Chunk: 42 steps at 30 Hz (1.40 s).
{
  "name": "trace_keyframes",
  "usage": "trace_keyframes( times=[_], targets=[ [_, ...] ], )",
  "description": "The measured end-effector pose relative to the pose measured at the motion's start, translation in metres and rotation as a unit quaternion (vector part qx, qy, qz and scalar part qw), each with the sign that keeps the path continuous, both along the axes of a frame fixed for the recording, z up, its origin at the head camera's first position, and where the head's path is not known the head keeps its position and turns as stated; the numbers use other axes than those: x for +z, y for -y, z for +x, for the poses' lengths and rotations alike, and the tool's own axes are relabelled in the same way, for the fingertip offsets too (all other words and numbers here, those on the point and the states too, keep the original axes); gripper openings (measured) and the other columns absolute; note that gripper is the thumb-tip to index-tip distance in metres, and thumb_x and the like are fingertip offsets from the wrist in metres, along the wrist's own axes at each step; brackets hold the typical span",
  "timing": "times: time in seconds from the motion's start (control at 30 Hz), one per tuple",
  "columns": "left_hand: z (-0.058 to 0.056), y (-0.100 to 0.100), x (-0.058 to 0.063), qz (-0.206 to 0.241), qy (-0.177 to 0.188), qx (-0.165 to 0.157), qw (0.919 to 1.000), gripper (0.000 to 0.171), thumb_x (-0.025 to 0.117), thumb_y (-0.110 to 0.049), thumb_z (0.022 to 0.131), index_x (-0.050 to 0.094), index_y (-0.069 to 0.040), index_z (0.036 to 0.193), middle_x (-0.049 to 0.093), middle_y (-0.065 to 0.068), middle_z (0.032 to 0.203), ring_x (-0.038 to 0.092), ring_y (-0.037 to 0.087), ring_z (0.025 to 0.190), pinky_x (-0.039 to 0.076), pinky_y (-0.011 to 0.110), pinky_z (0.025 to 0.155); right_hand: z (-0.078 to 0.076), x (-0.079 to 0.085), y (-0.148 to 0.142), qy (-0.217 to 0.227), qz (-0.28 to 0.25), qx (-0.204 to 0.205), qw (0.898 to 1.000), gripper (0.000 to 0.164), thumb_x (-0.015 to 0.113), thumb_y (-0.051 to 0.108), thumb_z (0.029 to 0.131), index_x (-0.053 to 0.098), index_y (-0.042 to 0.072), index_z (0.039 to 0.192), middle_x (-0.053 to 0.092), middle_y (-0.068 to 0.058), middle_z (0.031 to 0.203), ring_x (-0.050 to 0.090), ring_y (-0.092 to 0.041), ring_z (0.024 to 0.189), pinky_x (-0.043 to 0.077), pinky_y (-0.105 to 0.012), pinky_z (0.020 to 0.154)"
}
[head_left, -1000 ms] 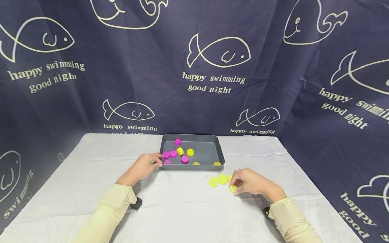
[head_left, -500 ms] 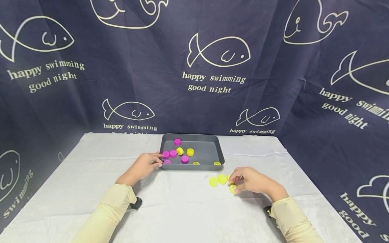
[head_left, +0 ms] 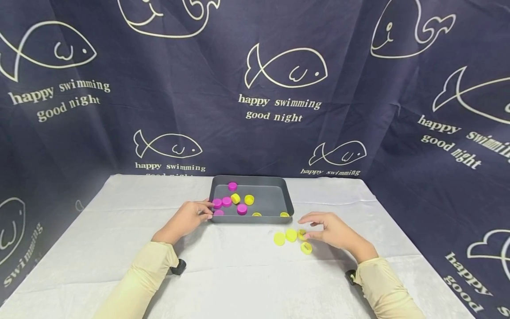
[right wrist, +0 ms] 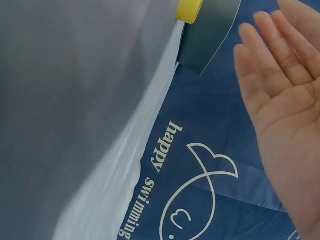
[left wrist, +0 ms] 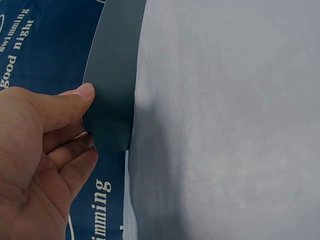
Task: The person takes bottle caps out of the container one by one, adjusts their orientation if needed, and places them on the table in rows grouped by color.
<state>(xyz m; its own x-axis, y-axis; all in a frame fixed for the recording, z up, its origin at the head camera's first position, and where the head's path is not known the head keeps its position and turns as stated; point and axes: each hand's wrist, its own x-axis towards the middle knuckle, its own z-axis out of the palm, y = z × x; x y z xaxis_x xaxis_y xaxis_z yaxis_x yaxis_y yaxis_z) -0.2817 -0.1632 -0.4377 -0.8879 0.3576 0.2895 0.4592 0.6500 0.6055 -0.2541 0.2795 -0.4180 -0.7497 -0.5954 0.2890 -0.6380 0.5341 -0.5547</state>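
My left hand (head_left: 190, 218) holds the dark grey tray (head_left: 264, 219) at its left front corner. The left wrist view shows the thumb on the tray's wall (left wrist: 115, 75) and the fingers around the corner. Over several yellow bottle caps lying on the cloth just in front of the tray is my right hand (head_left: 332, 229), fingers extended and holding nothing. The nearest yellow cap (head_left: 306, 248) lies below its thumb, and another yellow cap (head_left: 302, 234) is partly behind the thumb tip. In the right wrist view a yellow cap (right wrist: 189, 10) shows at the top edge beside the right hand (right wrist: 287, 95).
Inside the tray lie several magenta caps (head_left: 242, 209) and several yellow caps (head_left: 249, 200), some partly hidden by the front wall. Two more yellow caps, a left one (head_left: 279, 239) and a middle one (head_left: 291, 235), lie on the white cloth (head_left: 239, 274). Dark blue printed curtains (head_left: 223, 141) surround the table.
My right hand has let go of the nearest yellow cap and risen away from it, its fingers spreading. That cap stays on the cloth. The left hand and the tray have not moved.
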Motion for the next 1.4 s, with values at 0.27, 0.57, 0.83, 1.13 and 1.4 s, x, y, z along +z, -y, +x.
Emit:
trace_keyframes(
  times=[0.27,0.57,0.83,1.13,1.4],
  targets=[
    [-0.001,0.002,0.0,-0.001,-0.008,0.0,1.0,0.005,0.074,-0.007,0.087,0.077,-0.005,0.089,0.068,0.014,0.125,0.052,0.036,0.132,0.037,0.053,0.113,-0.007,0.001,0.007,-0.028,-0.058,-0.015,0.998,0.039,0.08,0.007,0.083,0.071,0.008,0.121,0.07,-0.003,0.124,0.062,-0.022,0.121,0.053,-0.029,0.098],
    [-0.003,0.002,-0.004,0.002,-0.001,0.004,1.0,0.004,0.074,-0.008,0.087,0.078,-0.006,0.089,0.068,0.013,0.125,0.051,0.035,0.132,0.036,0.052,0.114,-0.029,0.014,0.026,-0.028,-0.056,-0.001,0.998,0.037,0.077,0.01,0.087,0.07,0.006,0.122,0.07,-0.001,0.124,0.06,-0.018,0.122,0.053,-0.035,0.099],
    [-0.003,0.001,-0.005,-0.005,-0.015,-0.004,0.9999,0.008,0.074,-0.008,0.087,0.078,-0.002,0.091,0.069,0.013,0.123,0.053,0.035,0.131,0.039,0.051,0.112,-0.055,0.013,0.037,-0.034,-0.026,-0.004,0.999,0.032,0.077,0.012,0.087,0.073,0.011,0.118,0.069,-0.004,0.125,0.06,-0.029,0.122,0.048,-0.049,0.104],
    [-0.002,0.001,-0.003,-0.013,-0.018,0.0,0.9997,0.005,0.074,-0.009,0.088,0.078,-0.006,0.089,0.069,0.011,0.123,0.053,0.034,0.131,0.039,0.051,0.113,-0.077,0.001,0.043,-0.015,0.041,-0.002,0.999,0.028,0.079,0.007,0.083,0.075,0.004,0.111,0.068,-0.016,0.124,0.063,-0.032,0.119,0.048,-0.051,0.104],
    [-0.003,0.002,-0.001,-0.014,-0.024,-0.004,0.9996,0.005,0.074,-0.009,0.088,0.078,-0.005,0.089,0.069,0.012,0.122,0.052,0.034,0.131,0.039,0.05,0.113,-0.09,0.004,0.053,-0.037,0.124,0.027,0.991,0.025,0.082,0.01,0.08,0.078,0.006,0.104,0.073,-0.011,0.112,0.068,-0.03,0.109,0.052,-0.049,0.098]
  ],
)
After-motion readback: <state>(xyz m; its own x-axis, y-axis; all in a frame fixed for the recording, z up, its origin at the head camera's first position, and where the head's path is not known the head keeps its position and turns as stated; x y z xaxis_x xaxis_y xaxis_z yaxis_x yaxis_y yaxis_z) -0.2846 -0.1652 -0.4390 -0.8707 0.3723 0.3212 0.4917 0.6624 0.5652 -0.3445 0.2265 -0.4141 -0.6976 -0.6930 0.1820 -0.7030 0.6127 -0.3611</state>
